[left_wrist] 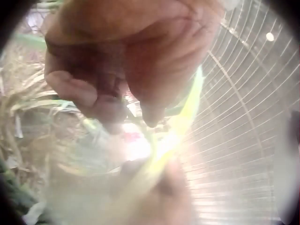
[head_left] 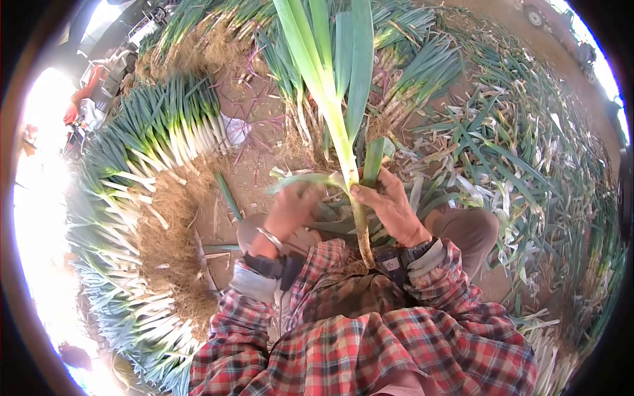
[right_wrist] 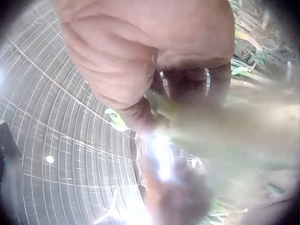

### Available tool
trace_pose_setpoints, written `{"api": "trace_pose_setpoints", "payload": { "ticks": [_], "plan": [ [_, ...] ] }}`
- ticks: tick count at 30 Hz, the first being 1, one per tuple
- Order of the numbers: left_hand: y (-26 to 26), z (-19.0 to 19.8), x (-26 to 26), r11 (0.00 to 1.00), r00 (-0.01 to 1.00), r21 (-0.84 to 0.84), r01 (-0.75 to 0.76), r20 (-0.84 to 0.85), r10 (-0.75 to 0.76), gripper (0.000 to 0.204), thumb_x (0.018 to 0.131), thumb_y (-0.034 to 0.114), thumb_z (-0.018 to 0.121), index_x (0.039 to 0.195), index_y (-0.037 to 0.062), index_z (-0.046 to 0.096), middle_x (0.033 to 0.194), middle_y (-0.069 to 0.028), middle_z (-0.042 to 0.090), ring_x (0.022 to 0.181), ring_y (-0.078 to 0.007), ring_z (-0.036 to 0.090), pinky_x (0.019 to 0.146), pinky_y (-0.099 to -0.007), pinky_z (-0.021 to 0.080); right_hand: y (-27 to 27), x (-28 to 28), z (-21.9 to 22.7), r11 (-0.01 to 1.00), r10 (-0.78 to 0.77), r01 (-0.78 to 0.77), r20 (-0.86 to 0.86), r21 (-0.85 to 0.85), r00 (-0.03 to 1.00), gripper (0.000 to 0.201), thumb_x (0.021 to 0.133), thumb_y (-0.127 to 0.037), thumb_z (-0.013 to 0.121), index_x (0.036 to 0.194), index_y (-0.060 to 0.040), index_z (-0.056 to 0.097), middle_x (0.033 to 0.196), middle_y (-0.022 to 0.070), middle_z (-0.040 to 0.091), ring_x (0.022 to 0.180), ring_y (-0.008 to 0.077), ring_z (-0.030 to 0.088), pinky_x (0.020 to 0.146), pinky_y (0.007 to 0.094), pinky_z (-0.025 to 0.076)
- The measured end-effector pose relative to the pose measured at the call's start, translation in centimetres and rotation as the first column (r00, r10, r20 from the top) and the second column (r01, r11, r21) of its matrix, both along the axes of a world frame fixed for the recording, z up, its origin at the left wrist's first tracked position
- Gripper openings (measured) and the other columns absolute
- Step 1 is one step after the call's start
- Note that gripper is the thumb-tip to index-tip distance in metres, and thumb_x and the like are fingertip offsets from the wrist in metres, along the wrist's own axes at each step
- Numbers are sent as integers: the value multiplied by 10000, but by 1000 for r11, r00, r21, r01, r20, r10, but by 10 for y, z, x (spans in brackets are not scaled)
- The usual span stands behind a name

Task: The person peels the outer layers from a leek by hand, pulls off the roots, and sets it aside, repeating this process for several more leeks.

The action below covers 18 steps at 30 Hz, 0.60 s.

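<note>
A long leek point(head_left: 344, 142) stands upright before my chest, its green leaves at the top and its pale root end near my lap. My right hand point(head_left: 395, 206) grips its stem, the thumb lying across the front. Blurred on the other side, my left hand point(head_left: 295, 210) pinches a loose leaf point(head_left: 305, 179) that bends out sideways from the stem. In the left wrist view, the fingers of my left hand point(left_wrist: 136, 56) are curled and a bright leaf strip point(left_wrist: 185, 115) runs below them. The right wrist view has my right hand point(right_wrist: 150, 51) curled at the blurred stem.
Trimmed leeks point(head_left: 178, 125) lie in a curved row on the left, roots inward. Untrimmed leek bundles point(head_left: 422, 76) lie ahead. A wide heap of stripped leaves point(head_left: 522, 158) covers the right side. My bent knee point(head_left: 472, 237) is beside my right hand.
</note>
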<state>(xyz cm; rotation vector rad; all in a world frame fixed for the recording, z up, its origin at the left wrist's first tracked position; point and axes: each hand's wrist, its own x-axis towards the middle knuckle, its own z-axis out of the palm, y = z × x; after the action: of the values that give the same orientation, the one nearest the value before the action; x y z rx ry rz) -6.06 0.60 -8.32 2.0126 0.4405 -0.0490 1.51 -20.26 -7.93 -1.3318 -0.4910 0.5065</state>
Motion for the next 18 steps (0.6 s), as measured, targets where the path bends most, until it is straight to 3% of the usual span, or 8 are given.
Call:
{"api": "trace_pose_setpoints", "payload": {
  "ticks": [1, 3, 7, 9, 13, 16, 17, 18],
  "plan": [
    [10, 20, 3, 1000, 998, -20, -13, 67, 14, 349, 923, 309, 645, 1051, -16, 643, 857, -17, 659, 643, -132, 602, 588, -293, 495, 0, 1, 7, 999, 25, -25, 12, -22, 1000, 267, 897, -184, 683, 1065, 5, 595, 867, -6, 571, 801, 81, 517, 699, 247, 438],
    [-6, 63, 24, 908, 841, -417, -36, 479, 253, 400, 917, 341, 654, 1114, -4, 609, 859, -17, 651, 687, -136, 618, 587, -279, 492, 4, -3, 10, 996, 91, -91, -10, -14, 996, 278, 889, -190, 688, 1065, 3, 594, 868, -5, 572, 803, 83, 515, 703, 249, 437],
    [-20, 111, 47, 816, 877, -570, 96, 436, 201, 415, 917, 344, 656, 1139, 3, 578, 854, -12, 624, 758, -124, 611, 629, -268, 497, 24, 1, 26, 979, 147, -133, -83, 156, 986, 298, 865, -193, 696, 1072, -7, 590, 875, 3, 579, 808, 88, 525, 710, 263, 444],
    [-35, 118, 49, 552, 870, -781, 291, 456, 187, 330, 988, 271, 536, 1168, -5, 544, 1066, -84, 626, 914, -179, 630, 784, -330, 532, 34, 9, 43, 935, 177, -91, -230, 343, 957, 296, 846, -147, 699, 1086, -14, 588, 897, 3, 587, 810, 90, 535, 720, 265, 453],
    [-30, 110, 42, 708, 845, -694, 133, 452, 285, 348, 994, 249, 526, 1212, -23, 535, 1031, -93, 652, 908, -186, 652, 769, -312, 540, 45, 16, 54, 923, 234, -169, -157, 346, 959, 310, 829, -91, 696, 1110, -11, 592, 950, 8, 608, 857, 92, 552, 745, 266, 456],
    [-29, 108, 43, 685, 850, -719, 115, 429, 307, 328, 999, 257, 509, 1159, -23, 569, 1000, -84, 653, 876, -165, 645, 736, -297, 537, 51, 14, 59, 908, 246, -215, -42, 359, 968, 298, 828, -71, 682, 1105, -5, 597, 986, 13, 618, 894, 92, 558, 762, 263, 458],
    [-15, 75, 60, 939, 735, -342, 44, 648, 202, 304, 997, 254, 509, 1115, -12, 594, 977, -81, 655, 785, -137, 624, 660, -282, 530, 47, 15, 66, 940, 277, -284, 66, 190, 959, 308, 819, -75, 687, 1103, 6, 598, 970, 14, 623, 891, 103, 569, 770, 262, 462],
    [-18, 87, 56, 936, 744, -350, 40, 635, 206, 304, 997, 254, 509, 1115, -12, 594, 977, -81, 655, 785, -137, 624, 660, -282, 530, 38, 10, 71, 941, 276, -281, 50, 187, 960, 308, 819, -75, 687, 1103, 6, 598, 970, 14, 623, 891, 103, 569, 770, 262, 462]
  ]
}}
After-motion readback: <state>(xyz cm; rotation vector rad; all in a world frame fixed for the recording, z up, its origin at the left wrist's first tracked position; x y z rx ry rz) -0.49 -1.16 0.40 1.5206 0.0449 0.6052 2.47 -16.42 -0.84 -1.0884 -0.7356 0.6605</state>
